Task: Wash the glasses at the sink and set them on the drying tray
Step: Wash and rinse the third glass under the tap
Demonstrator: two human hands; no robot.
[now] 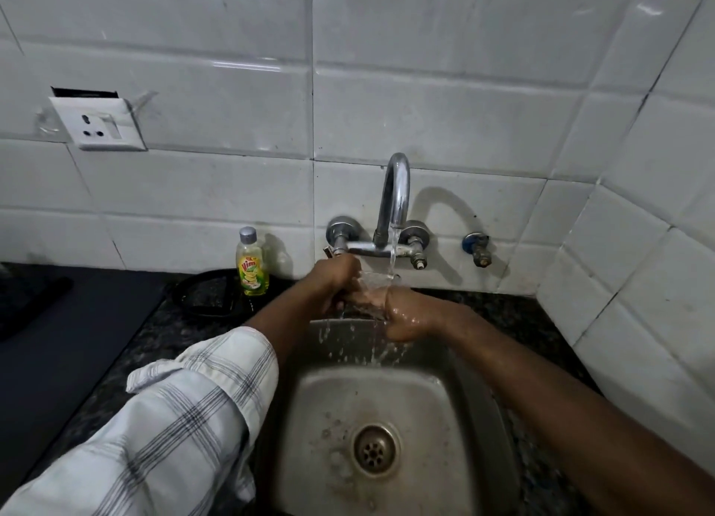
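Observation:
A clear glass [372, 288] lies sideways under the running tap [395, 190], over the back of the steel sink [479, 419]. My left hand [336, 279] grips one end of it with curled fingers. At the other end my right hand [407, 319], wet, is closed around it, and skin shows through the glass wall. Water streams onto the glass and splashes down the sink's back wall. The exact rim and base of the glass are hard to make out.
A yellow dish-soap bottle [252, 262] stands left of the tap beside a black round tray-like dish [207, 297]. A dark mat [77, 322] covers the counter at left. A wall socket [98, 123] sits above it. The tiled corner wall [638, 244] is close on the right.

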